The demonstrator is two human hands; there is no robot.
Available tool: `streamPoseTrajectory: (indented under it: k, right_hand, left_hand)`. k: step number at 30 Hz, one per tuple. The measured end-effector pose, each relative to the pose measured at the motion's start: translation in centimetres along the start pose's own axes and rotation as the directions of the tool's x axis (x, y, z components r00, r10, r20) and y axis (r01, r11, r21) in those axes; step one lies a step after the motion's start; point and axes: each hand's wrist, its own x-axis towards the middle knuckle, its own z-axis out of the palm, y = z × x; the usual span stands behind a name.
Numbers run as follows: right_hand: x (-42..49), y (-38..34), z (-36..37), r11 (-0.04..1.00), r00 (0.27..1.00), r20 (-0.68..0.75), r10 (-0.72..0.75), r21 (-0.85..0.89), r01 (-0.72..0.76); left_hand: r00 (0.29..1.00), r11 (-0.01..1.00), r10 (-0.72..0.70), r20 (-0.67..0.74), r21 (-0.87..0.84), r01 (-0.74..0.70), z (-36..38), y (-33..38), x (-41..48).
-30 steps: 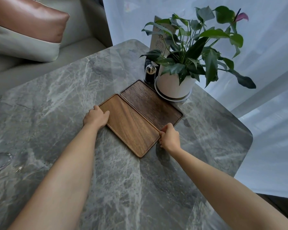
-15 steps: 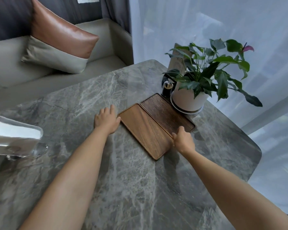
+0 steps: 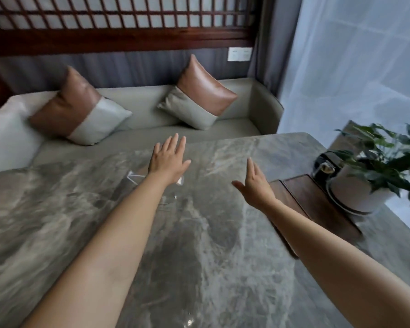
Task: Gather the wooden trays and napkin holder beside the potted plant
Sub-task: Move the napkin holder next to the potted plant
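Two wooden trays lie side by side at the right of the marble table (image 3: 199, 252), next to the potted plant (image 3: 355, 192). The darker tray (image 3: 317, 204) touches the plant's saucer. My right forearm covers most of the lighter tray (image 3: 285, 235). A clear acrylic napkin holder (image 3: 134, 180) stands mid-table, largely hidden under my left hand (image 3: 168, 162). That hand hovers over it with fingers spread and holds nothing. My right hand (image 3: 255, 185) is open too, raised just left of the trays and off them.
A small dark jar (image 3: 323, 170) stands behind the trays against the pot. A grey sofa (image 3: 140, 107) with two brown-and-grey cushions runs along the table's far edge. Sheer curtains hang at the right.
Both hands have let go of the trays and moved left and away from me toward the clear holder. My view has swung up and to the left, so the trays and plant now sit at the right edge.
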Motion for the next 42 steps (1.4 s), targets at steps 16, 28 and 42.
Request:
streamPoseTrajectory:
  k: [16, 28, 42]
  right_hand:
    - [3.4, -12.9, 9.0, 0.980, 0.976, 0.161, -0.148, -0.110, 0.167]
    - [6.7, -11.8, 12.7, 0.999, 0.994, 0.105, -0.008, -0.042, 0.012]
    - [3.6, -9.5, 12.7, 0.973, 0.996, 0.093, 0.016, 0.227, -0.037]
  left_hand:
    - [0.944, 0.968, -0.213, 0.250, -0.075, 0.238, 4.0, -14.9, -4.2]
    - [0.919, 0.863, -0.157, 0.362, -0.403, 0.306, 8.7, -13.0, -0.3]
    - [0.920, 0.838, -0.170, 0.352, -0.440, 0.323, 7.4, -10.9, -2.2]
